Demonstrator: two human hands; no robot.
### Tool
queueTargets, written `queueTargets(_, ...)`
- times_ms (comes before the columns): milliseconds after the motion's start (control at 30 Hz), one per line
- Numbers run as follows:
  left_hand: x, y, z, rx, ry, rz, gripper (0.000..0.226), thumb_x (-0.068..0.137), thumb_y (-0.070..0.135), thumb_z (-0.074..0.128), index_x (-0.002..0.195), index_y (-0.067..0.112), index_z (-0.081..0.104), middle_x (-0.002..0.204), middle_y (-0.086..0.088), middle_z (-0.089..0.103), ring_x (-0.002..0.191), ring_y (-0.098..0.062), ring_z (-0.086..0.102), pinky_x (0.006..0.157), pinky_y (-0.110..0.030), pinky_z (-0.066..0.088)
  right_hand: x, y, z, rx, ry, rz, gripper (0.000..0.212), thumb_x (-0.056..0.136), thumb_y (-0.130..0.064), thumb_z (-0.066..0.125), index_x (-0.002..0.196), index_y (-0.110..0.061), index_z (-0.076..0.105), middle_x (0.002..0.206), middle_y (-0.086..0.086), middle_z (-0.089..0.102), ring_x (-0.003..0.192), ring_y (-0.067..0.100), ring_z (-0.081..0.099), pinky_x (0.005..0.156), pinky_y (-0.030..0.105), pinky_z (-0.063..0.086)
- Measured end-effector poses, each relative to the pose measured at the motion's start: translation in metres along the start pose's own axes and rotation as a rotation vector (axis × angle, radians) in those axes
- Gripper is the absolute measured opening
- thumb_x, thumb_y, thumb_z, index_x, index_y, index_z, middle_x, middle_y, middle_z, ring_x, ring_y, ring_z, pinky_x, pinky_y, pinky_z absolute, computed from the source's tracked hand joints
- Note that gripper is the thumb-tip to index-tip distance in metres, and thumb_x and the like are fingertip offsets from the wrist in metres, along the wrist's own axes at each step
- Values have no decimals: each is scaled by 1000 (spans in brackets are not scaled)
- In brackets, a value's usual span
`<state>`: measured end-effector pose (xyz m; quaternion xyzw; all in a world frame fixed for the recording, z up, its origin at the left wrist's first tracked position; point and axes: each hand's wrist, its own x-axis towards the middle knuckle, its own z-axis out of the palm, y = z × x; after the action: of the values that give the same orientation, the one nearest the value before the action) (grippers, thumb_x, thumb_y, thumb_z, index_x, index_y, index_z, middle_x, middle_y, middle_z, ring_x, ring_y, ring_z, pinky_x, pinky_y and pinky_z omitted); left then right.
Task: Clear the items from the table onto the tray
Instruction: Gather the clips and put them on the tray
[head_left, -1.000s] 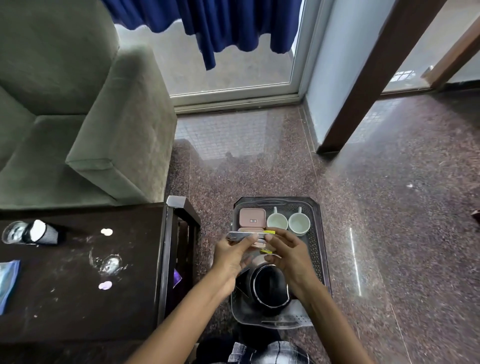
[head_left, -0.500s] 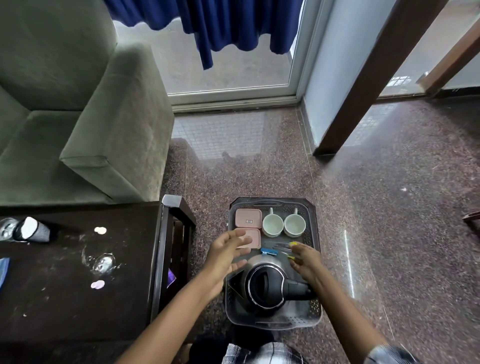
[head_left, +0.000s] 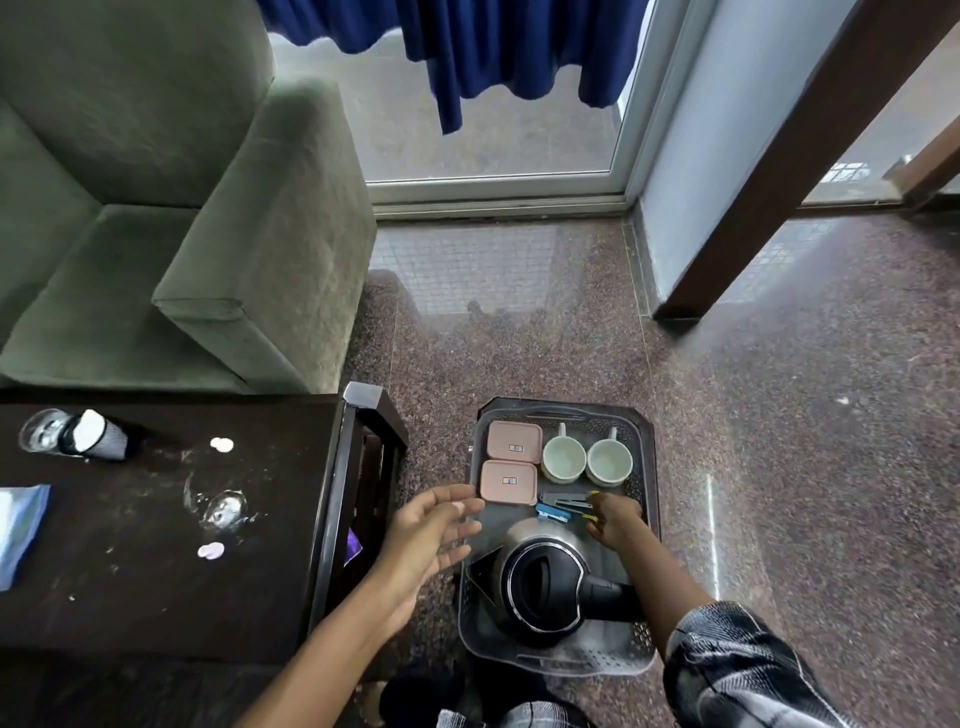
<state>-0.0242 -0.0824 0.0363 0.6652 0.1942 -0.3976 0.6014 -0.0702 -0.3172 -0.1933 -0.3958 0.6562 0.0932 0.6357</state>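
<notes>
I've just landed the flat grey-and-blue sachets in the grey perforated plastic tray, nine o'clock of my right hand, whose grip I cannot tell. My left hand is spread, free for the clear glass.

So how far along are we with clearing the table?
Done: two pink lidded boxes, two pale cups, steel kettle in the grey plastic tray. In hand: right hand on grey and blue sachets; left hand open. Left on dark table: two clear glasses, blue packet.

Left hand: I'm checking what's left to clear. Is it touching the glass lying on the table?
Apart. The head view shows the left hand open at the tray's left edge, with a stretch of dark table between it and the glass.
</notes>
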Motion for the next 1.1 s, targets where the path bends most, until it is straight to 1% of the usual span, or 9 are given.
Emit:
queueTargets(33, -1, -1, -2, -2, 8, -2, 17, 94, 11, 49, 104, 16, 62, 102, -2, 72, 91, -17, 65, 74, -27, 51, 1, 0, 3, -7, -1, -18, 16, 79, 5, 62, 87, -5, 53, 75, 11, 54, 60, 21, 50, 31, 24, 46)
queueTargets(100, -2, -2, -5, -7, 16, -7, 18, 94, 12, 50, 107, 15, 62, 104, -3, 72, 92, -18, 65, 77, -29, 51, 4, 2, 10, -32, 9, -61, 23, 75, 12, 63, 73, -5, 48, 87, 19, 58, 76, 29, 58, 57, 44, 57)
queueTargets(167, -3, -2, -7, -11, 16, -13, 19, 94, 12, 50, 109, 15, 61, 106, -3, 71, 93, -18, 65, 78, -29, 51, 6, 3, 13, -48, 28, -84, 29, 73, 14, 62, 70, -8, 44, 89, 21, 57, 84, 32, 58, 74, 54, 53)
queueTargets(300, -5, -2, -6, -32, 20, -20, 19, 94, 11, 49, 108, 14, 61, 106, -3, 71, 92, -17, 64, 79, -29, 50, 2, 1, 15, -78, 13, -78, 24, 72, 14, 59, 72, -6, 46, 82, 18, 57, 74, 29, 57, 64, 41, 53)
queueTargets(433, -7, -1, -5, -44, 16, -16, 18, 94, 11, 50, 107, 14, 62, 105, -4, 71, 90, -17, 64, 79, -28, 50, -4, -1, 15, -150, 24, -99, 23, 74, 12, 57, 68, -7, 46, 74, 13, 51, 58, 19, 47, 48, 27, 37)
queueTargets(667, -7, -4, -11, -69, 19, -12, 17, 94, 11, 49, 106, 14, 62, 103, -3, 71, 87, -16, 64, 80, -29, 51, -21, -5, 7, -96, -10, -83, 14, 82, 5, 46, 74, -6, 51, 67, 10, 49, 55, 18, 40, 54, 25, 22)
queueTargets(867, -9, -10, -24, -96, 31, 1, 17, 95, 11, 48, 105, 16, 62, 102, -1, 71, 91, -17, 65, 79, -29, 50, -92, -20, 3, 12, -128, -177, 15, 86, 0, 47, 76, -7, 55, 63, 9, 59, 53, 18, 55, 57, 26, 38)
queueTargets(967, -15, -12, -39, -140, 49, 20, 18, 95, 10, 47, 106, 15, 61, 103, -1, 71, 89, -16, 64, 77, -27, 49, -153, -22, 19, 51, -290, -344, 14, 91, -1, 45, 90, -4, 59, 77, 13, 62, 68, 22, 58, 61, 29, 44)
queueTargets(1100, -27, -18, -73, -238, 79, 58, 18, 96, 9, 46, 97, 17, 62, 95, 1, 69, 81, -14, 63, 69, -24, 47, -221, -5, 62, 32, -497, -374, 17, 92, 0, 43, 87, -4, 59, 68, 9, 68, 62, 18, 63, 58, 24, 49)
